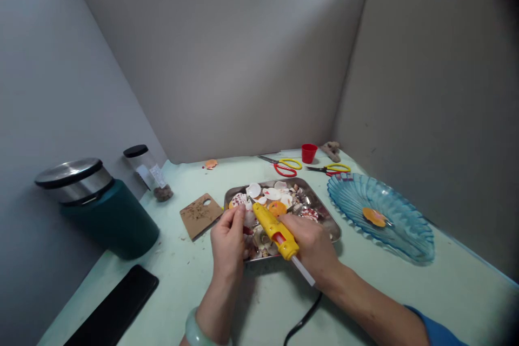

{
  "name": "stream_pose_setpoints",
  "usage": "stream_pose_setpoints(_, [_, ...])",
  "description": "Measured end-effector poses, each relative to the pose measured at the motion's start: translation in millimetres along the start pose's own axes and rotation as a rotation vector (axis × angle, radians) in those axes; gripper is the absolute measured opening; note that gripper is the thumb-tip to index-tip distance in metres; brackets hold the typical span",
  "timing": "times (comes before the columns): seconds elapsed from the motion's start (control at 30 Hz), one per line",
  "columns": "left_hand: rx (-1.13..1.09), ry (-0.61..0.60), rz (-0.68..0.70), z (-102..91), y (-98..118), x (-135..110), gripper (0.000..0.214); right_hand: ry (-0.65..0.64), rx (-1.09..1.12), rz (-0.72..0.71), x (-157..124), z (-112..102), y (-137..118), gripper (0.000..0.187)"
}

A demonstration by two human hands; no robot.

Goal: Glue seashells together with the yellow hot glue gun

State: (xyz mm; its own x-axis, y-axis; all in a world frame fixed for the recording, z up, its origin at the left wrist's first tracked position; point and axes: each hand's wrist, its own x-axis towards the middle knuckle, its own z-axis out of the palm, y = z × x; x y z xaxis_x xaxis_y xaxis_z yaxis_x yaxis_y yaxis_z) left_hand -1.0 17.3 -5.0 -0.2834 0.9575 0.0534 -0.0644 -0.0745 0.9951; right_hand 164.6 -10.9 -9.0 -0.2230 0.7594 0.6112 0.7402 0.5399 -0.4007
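My right hand (310,240) is wrapped round a yellow hot glue gun (270,224), whose nozzle points up and left. A clear glue stick (303,270) sticks out of its back end. Close to the nozzle, my left hand (230,238) is pinched shut with thumb and fingertips together. Pale shells lie right behind those fingertips, so what they hold is hard to make out. Both hands are over the near part of a metal tray (334,232) heaped with seashells (271,193), among them an orange shell (277,208).
Left stand a teal bottle (109,216), a jar (150,173), a black phone (115,308) and a brown card (198,216). Behind the tray are scissors (284,165), more scissors (328,169) and a red cup (308,153). A blue glass dish (405,221) is right. A black cord (302,321) runs nearest me.
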Motion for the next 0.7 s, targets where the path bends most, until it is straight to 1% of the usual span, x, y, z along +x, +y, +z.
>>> stream_pose_setpoints(0.13, [-0.023, -0.030, 0.013, 0.3, -2.1, 1.1, 0.049, 0.018, 0.086, 0.017, -0.6, -1.5, 0.8, 0.019])
stream_pose_setpoints(0.23, [0.005, -0.063, 0.021, 1.8, -0.3, 0.0, 0.049, 0.041, 0.208, 0.078, -1.3, -2.5, 1.3, 0.016])
stream_pose_setpoints(0.33, [0.090, -0.129, 0.069, 3.0, 0.7, -2.3, 0.046, 0.084, 0.412, 0.228, 0.9, -3.2, -0.4, 0.017])
stream_pose_setpoints(0.43, [0.177, -0.271, 0.124, 3.4, -0.1, -5.1, 0.042, 0.129, 0.611, 0.432, 6.1, -2.1, -3.0, 0.027])
stream_pose_setpoints(0.53, [0.256, -0.399, 0.180, 3.8, 0.8, -7.3, 0.039, 0.164, 0.733, 0.544, 10.1, 0.3, -3.4, 0.031])
stream_pose_setpoints(0.6, [0.298, -0.424, 0.214, 4.3, 2.7, -8.2, 0.038, 0.141, 0.766, 0.581, 10.0, 1.9, -3.0, 0.031])
stream_pose_setpoints(0.7, [0.299, -0.415, 0.222, 4.9, 4.3, -8.8, 0.034, 0.071, 0.784, 0.636, 7.2, 3.2, -3.8, 0.029])
